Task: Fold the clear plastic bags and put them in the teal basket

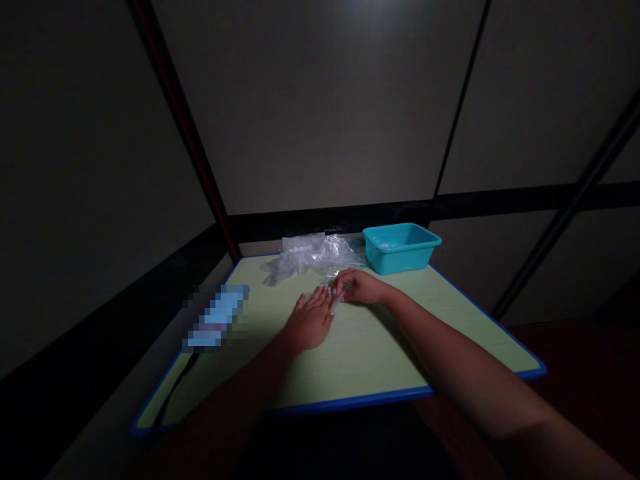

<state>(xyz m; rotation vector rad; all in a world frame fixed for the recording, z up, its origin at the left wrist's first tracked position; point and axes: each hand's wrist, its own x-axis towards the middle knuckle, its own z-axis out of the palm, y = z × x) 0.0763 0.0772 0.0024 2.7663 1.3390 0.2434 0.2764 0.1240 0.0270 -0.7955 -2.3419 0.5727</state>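
My left hand (311,323) lies flat on the table with its fingers stretched forward, their tips beside a small translucent plastic piece (337,301). My right hand (364,287) is closed, thumb and fingers pinched at the upper end of that piece. Its exact kind is too small and dim to make out. Just beyond both hands lies a loose heap of crumpled clear plastic bags (315,257).
A turquoise plastic basin (400,257) stands at the table's back right. At the left edge is a pixelated, screen-like blue object (217,320) with a dark cord. The pale green table (360,367) has a blue rim, and wall panels rise behind it.
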